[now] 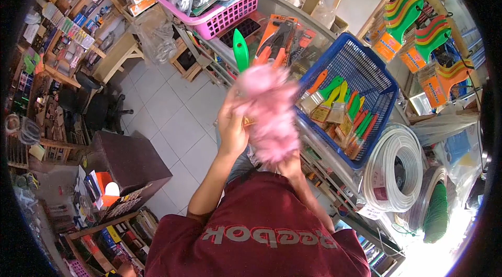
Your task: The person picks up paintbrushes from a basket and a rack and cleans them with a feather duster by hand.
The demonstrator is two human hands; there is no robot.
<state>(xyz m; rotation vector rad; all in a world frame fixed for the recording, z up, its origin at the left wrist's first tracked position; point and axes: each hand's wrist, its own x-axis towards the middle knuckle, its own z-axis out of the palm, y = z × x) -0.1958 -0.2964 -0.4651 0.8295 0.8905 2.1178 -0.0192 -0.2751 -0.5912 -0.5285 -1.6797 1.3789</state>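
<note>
A pink fluffy cloth (pixel 274 120), smeared by motion, is in front of my body and covers much of both hands. My left hand (pixel 234 126) is closed around the lower part of a paintbrush, whose green handle (pixel 240 50) points up above the cloth; its bristle end is mostly hidden. My right hand (pixel 291 165) shows only in part at the cloth's lower edge, closed on it. Close by on the right, a blue basket (pixel 384 81) contains several paintbrushes (pixel 334 102) with green, yellow and orange handles.
Orange-handled pliers (pixel 277 41) in packaging lie on the glass counter near a phone (pixel 246 31). Behind them stands a pink basket (pixel 227 21) of packaged goods. A white cable coil (pixel 393 167) is at right, below hanging brushes (pixel 400 18). A dark cabinet (pixel 130 164) stands left.
</note>
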